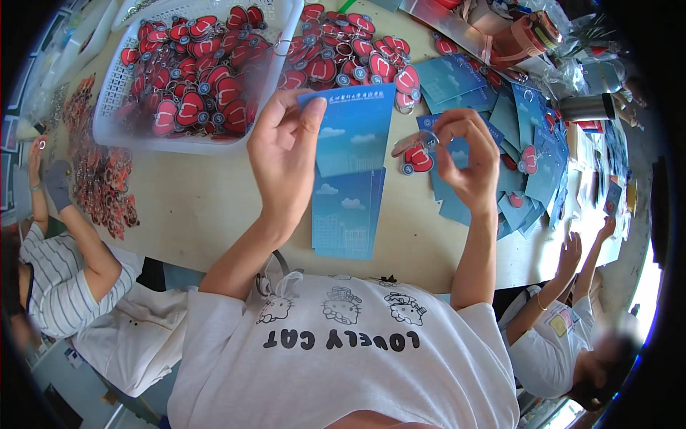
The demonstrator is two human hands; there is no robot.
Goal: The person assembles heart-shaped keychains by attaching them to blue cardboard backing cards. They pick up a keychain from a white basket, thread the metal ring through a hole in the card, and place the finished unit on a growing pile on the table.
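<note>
Left hand point(286, 154): fingers pinch a flat, glossy blue card point(355, 129) by its top corner, above the table point(200, 207).
Right hand point(464, 154): fingers curl, pinching the metal ring of a red heart-shaped keychain point(416, 157).
Basket point(114, 93): white plastic mesh, heaped with matching keychains.

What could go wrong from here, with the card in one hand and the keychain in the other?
1. The left hand grips the blue card only at its top corner; it may bend or slip onto the card stack below.
2. The right hand pinches the red keychain by its ring, so it could drop among the scattered blue cards.
3. The white basket of keychains sits close to the left hand; a careless swing might nudge it.
</note>
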